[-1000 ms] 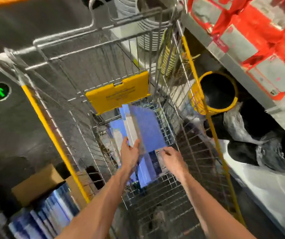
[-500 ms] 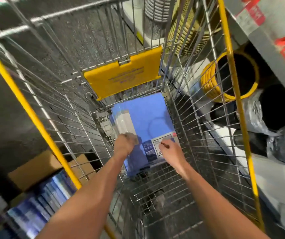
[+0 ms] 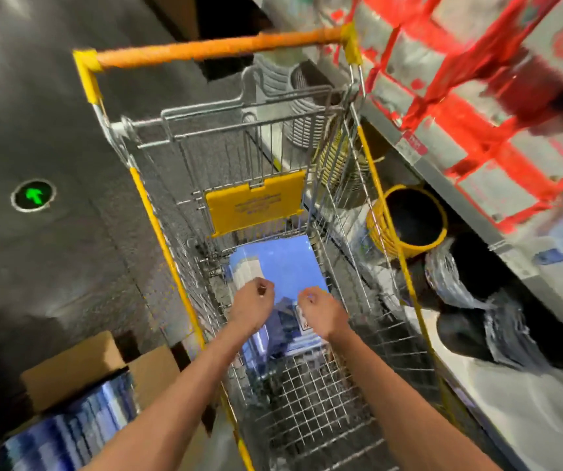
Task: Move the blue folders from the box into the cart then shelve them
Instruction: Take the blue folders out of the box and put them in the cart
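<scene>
Both hands, left (image 3: 251, 302) and right (image 3: 321, 311), hang loosely curled and empty; the folders (image 3: 283, 266) they held half a second ago now lie in the cart (image 3: 157, 212) (more wait in the box (image 3: 69, 433)).

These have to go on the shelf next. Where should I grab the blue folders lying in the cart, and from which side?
Probably by the near short edge, from above. The blue folders lie flat at the far end of the cart, with wire walls close on both long sides. The near edge faces open basket floor, just below the left hand and right hand, so fingers can slip under there.
</scene>
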`<action>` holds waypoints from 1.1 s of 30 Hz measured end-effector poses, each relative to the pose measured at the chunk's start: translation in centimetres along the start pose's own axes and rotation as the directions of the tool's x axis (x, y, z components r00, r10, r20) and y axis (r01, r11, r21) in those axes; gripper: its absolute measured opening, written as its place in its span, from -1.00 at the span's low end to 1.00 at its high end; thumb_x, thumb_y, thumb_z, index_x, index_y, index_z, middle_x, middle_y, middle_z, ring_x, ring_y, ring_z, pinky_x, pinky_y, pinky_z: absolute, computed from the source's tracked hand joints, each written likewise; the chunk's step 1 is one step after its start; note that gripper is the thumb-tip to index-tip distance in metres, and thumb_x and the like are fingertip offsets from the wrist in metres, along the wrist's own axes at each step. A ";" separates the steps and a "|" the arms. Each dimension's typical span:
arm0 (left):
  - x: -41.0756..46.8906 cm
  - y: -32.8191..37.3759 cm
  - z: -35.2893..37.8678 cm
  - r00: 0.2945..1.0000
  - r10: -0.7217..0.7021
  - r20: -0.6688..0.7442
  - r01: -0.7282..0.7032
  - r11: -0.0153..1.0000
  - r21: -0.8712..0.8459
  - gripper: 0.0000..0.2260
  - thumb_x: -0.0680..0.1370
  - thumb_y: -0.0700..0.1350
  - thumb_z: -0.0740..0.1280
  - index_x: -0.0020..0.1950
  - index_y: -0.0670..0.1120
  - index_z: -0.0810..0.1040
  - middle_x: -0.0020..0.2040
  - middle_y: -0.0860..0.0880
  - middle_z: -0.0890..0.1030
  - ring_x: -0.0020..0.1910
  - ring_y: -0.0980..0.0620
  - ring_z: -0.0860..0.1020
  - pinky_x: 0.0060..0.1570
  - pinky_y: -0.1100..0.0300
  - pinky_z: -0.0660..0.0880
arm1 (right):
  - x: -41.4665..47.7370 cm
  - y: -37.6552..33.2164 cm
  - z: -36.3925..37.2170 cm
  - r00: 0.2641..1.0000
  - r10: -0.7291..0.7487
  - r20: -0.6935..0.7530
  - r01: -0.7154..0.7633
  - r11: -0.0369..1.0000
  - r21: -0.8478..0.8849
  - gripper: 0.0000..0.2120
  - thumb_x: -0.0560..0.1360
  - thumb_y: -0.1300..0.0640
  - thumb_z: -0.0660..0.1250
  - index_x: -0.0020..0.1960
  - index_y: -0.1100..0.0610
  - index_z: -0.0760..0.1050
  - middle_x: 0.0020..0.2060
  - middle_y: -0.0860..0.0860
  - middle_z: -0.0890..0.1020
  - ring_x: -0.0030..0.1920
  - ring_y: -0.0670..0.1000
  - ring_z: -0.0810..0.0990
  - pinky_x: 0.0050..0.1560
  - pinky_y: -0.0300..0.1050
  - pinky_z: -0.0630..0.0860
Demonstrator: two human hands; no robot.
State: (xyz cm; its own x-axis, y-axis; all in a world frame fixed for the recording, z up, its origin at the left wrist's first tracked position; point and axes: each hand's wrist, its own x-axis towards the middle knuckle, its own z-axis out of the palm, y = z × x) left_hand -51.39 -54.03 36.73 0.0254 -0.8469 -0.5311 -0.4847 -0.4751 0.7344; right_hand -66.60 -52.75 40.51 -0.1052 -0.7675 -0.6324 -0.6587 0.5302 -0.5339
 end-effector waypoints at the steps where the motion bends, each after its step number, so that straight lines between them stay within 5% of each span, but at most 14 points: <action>1: -1.7 0.3 -0.3 0.998 0.056 -0.025 -0.057 0.998 -0.027 -0.77 0.66 -0.07 0.25 0.16 -0.17 0.62 0.08 -0.12 0.68 0.06 -0.11 0.64 0.08 0.11 0.53 | -1.1 0.1 -0.1 0.999 -0.035 0.002 0.035 0.999 0.026 -0.70 0.65 0.06 0.15 -0.01 0.25 0.55 -0.03 0.22 0.64 0.02 0.22 0.60 -0.03 -0.12 0.43; 4: -7.4 1.2 -1.6 0.975 0.185 -0.121 -0.195 0.977 -0.083 -0.84 0.66 -0.09 0.28 0.11 -0.10 0.62 0.01 -0.05 0.70 -0.05 -0.02 0.68 0.00 0.13 0.58 | -5.3 0.4 -0.3 0.990 -0.139 -0.008 0.139 0.981 0.136 -0.67 0.51 -0.07 0.16 -0.03 0.14 0.55 -0.05 0.17 0.68 -0.01 0.23 0.65 0.04 0.20 0.58; 7: -14.3 1.2 -2.7 0.936 0.245 -0.255 -0.279 0.954 -0.107 -0.91 0.63 -0.16 0.31 0.05 -0.02 0.60 -0.08 -0.04 0.69 -0.14 0.00 0.69 -0.08 0.16 0.61 | -10.7 0.5 0.4 0.975 -0.221 -0.010 0.217 0.949 0.227 -0.84 0.60 0.02 0.23 -0.08 0.03 0.54 -0.04 0.13 0.70 -0.06 0.21 0.67 -0.07 0.12 0.59; 10: -21.6 -0.3 -3.9 0.903 0.244 -0.353 -0.293 0.952 -0.092 -0.89 0.64 -0.18 0.30 0.08 -0.11 0.61 -0.08 -0.06 0.68 -0.17 0.04 0.65 -0.20 0.43 0.50 | -15.7 0.5 2.2 0.946 -0.324 -0.005 0.315 0.917 0.243 -0.83 0.63 0.06 0.26 -0.14 -0.03 0.51 -0.03 0.13 0.70 -0.13 0.12 0.66 -0.17 0.03 0.53; 14: -29.1 -4.7 -6.0 0.866 0.186 -0.464 -0.239 0.969 -0.057 -0.90 0.64 -0.11 0.30 0.08 0.03 0.60 -0.06 0.03 0.69 -0.19 0.06 0.67 -0.11 0.19 0.60 | -22.0 -0.7 6.0 0.907 -0.414 0.078 0.387 0.893 0.229 -0.83 0.65 0.08 0.22 -0.04 0.07 0.54 -0.12 0.01 0.67 -0.19 -0.01 0.64 -0.17 -0.18 0.57; 16: -32.0 -6.7 -7.0 0.847 0.124 -0.517 -0.193 0.978 -0.081 -0.91 0.63 -0.12 0.31 0.07 0.03 0.60 -0.08 0.01 0.69 -0.23 0.02 0.67 -0.08 0.05 0.62 | -24.4 -1.2 8.5 0.886 -0.441 0.141 0.399 0.883 0.249 -0.83 0.65 0.06 0.22 -0.07 0.02 0.54 -0.10 0.02 0.68 -0.16 0.03 0.64 -0.14 -0.07 0.58; 19: -36.5 -10.4 -8.7 0.788 0.059 -0.613 -0.133 0.988 -0.076 -0.88 0.63 -0.15 0.31 0.10 -0.07 0.63 -0.09 -0.01 0.68 -0.20 0.02 0.67 -0.10 0.11 0.59 | -27.8 -1.6 12.8 0.828 -0.505 0.243 0.456 0.860 0.231 -0.83 0.64 0.04 0.22 -0.09 -0.03 0.53 -0.07 0.04 0.70 -0.13 0.03 0.65 -0.16 -0.08 0.55; 23: -40.8 -15.5 -10.4 0.765 -0.066 -0.640 -0.050 0.986 -0.161 -0.89 0.64 -0.15 0.29 0.10 -0.06 0.61 -0.05 -0.03 0.69 -0.11 0.03 0.67 -0.06 0.16 0.61 | -31.1 -1.7 18.0 0.784 -0.515 0.347 0.468 0.857 0.214 -0.81 0.66 0.07 0.20 0.05 0.13 0.55 -0.04 0.08 0.68 -0.19 -0.05 0.62 -0.36 -0.37 0.44; 28: -44.7 -23.4 -12.6 0.738 -0.205 -0.643 0.069 0.971 -0.230 -0.87 0.65 -0.07 0.29 0.15 -0.02 0.59 -0.06 0.07 0.65 -0.16 0.12 0.66 -0.03 0.05 0.62 | -33.2 -1.4 25.5 0.761 -0.449 0.469 0.432 0.889 0.150 -0.79 0.66 0.05 0.19 0.01 0.12 0.55 -0.02 0.16 0.67 -0.15 0.06 0.62 -0.19 -0.15 0.48; 33: -46.3 -32.3 -15.5 0.742 -0.291 -0.604 0.160 0.951 -0.263 -0.94 0.63 -0.08 0.30 0.07 0.05 0.56 -0.10 0.03 0.68 -0.24 0.04 0.68 -0.11 -0.01 0.62 | -34.2 -2.4 34.2 0.759 -0.370 0.537 0.404 0.913 0.058 -0.74 0.67 0.00 0.16 0.12 0.12 0.55 -0.01 0.06 0.66 -0.19 -0.01 0.63 -0.36 -0.33 0.46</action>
State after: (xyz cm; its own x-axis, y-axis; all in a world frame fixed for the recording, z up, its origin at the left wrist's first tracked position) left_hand -23.35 -3.18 44.12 0.6883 -0.6339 -0.3527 -0.2271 -0.6500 0.7252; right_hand -35.97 -15.48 44.24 0.5635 -0.5849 -0.5835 -0.6006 0.1950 -0.7754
